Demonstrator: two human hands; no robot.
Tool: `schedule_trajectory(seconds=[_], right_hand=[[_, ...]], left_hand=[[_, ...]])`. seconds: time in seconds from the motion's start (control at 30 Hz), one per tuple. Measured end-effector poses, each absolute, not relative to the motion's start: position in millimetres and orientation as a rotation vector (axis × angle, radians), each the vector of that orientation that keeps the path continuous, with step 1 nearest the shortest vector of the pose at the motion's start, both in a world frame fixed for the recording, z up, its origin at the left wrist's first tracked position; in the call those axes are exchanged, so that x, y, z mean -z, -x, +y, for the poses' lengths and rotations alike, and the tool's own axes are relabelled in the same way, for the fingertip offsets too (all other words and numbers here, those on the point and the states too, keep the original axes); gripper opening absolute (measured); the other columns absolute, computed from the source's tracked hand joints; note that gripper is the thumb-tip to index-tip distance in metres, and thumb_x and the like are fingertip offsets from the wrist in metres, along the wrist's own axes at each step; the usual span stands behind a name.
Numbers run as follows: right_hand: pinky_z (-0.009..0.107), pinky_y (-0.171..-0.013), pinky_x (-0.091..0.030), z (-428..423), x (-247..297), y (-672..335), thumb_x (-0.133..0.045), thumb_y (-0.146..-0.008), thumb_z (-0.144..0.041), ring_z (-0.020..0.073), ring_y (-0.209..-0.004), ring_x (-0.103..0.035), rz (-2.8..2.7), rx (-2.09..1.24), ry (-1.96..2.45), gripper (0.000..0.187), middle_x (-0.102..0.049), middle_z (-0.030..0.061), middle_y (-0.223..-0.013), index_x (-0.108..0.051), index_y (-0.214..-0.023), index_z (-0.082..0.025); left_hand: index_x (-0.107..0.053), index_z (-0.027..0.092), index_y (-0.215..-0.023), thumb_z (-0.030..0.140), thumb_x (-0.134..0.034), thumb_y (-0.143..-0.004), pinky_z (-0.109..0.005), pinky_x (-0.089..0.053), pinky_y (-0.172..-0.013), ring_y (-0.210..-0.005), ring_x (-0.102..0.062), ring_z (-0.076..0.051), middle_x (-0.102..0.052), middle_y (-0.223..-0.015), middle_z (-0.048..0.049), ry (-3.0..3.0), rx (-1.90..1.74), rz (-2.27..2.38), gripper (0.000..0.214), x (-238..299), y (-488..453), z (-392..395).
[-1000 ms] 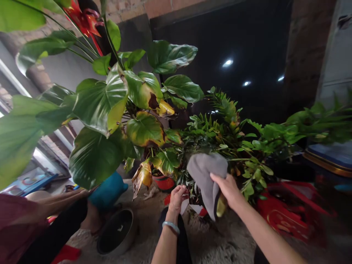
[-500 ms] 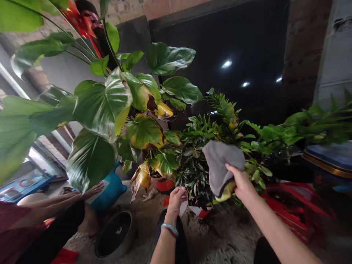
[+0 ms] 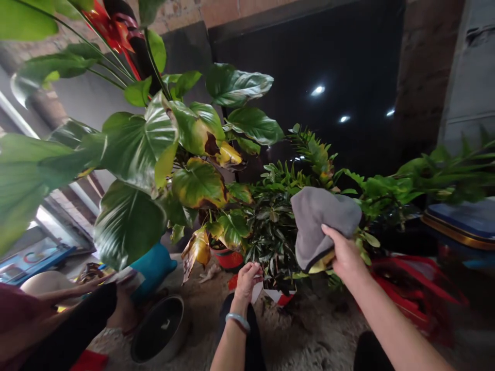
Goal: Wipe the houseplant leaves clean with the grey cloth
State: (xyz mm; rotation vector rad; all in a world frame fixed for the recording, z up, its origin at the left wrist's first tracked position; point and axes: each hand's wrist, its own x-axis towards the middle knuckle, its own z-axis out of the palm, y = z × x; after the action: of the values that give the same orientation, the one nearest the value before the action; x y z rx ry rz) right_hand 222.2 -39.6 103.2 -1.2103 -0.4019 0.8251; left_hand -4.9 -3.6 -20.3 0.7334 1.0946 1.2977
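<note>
1. Bushy, dark-green small-leaved plant point(image 3: 273, 226): centre, in white-and-red pot point(image 3: 281, 297).
2. Grey-and-yellow black-edged fabric cloth point(image 3: 315, 219): raised, right of plant. Looks mid-handling: not set down; done/left unclear.
3. Right hand point(image 3: 346, 257): grip pinching cloth.
4. Left hand point(image 3: 247, 281): grip pressed together, contents unclear.

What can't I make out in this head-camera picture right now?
All in the head view:
Right hand: some fingers are hidden by the gray cloth it grips.
Left hand: whether its curled fingers hold anything is too small to tell.
Pale scrap in the dark pot: too small to identify.
Another person: cut off by the left edge.
Large leaf at far left: blurred and cut off by that edge.
</note>
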Motion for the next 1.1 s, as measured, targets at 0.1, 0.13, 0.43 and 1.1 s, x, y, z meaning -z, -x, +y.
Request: schedule_trajectory(seconds=[0.1,0.13,0.43,1.1], right_hand=[[0.042,-0.071,-0.06,-56,-66,-209,-0.073,-0.056,-0.042,0.0337,-0.086,-0.074,-0.508,-1.045,1.287,0.027,-0.08,0.0088,-0.083,-0.071,-0.076,-0.023],[0.043,-0.072,-0.06,-68,-54,-203,-0.072,-0.057,-0.043,0.0339,-0.083,-0.075,-0.54,-1.136,1.281,0.026,-0.08,0.0082,-0.079,-0.072,-0.074,-0.024],[0.042,-0.083,-0.058,-76,-97,-205,-0.083,-0.049,-0.045,0.0352,-0.094,-0.073,-0.524,-1.008,1.189,0.046,-0.081,0.0093,-0.087,-0.074,-0.086,-0.019],[0.042,-0.087,-0.055,-45,-92,-206,-0.078,-0.049,-0.036,0.0352,-0.103,-0.069,-0.42,-0.93,1.272,0.036,-0.079,0.01,-0.091,-0.071,-0.081,-0.019]], left_hand=[[-0.055,0.017,-0.051,0.052,-0.092,-0.034,-0.026,-0.044,-0.055,-0.055,-0.056,-0.012,-0.06,-0.055,0.0007,-0.749,-1.29,1.082,0.054,21,6,-4],[-0.055,0.017,-0.051,0.052,-0.092,-0.035,-0.026,-0.044,-0.055,-0.055,-0.056,-0.012,-0.06,-0.054,0.0009,-0.753,-1.287,1.083,0.054,21,7,-4],[-0.055,0.018,-0.051,0.053,-0.092,-0.033,-0.026,-0.044,-0.056,-0.055,-0.055,-0.011,-0.06,-0.054,0.001,-0.751,-1.298,1.095,0.054,18,7,-5],[-0.056,0.017,-0.051,0.051,-0.094,-0.025,-0.024,-0.047,-0.055,-0.053,-0.056,-0.01,-0.063,-0.054,0.0015,-0.676,-1.318,1.071,0.057,7,4,-9]])
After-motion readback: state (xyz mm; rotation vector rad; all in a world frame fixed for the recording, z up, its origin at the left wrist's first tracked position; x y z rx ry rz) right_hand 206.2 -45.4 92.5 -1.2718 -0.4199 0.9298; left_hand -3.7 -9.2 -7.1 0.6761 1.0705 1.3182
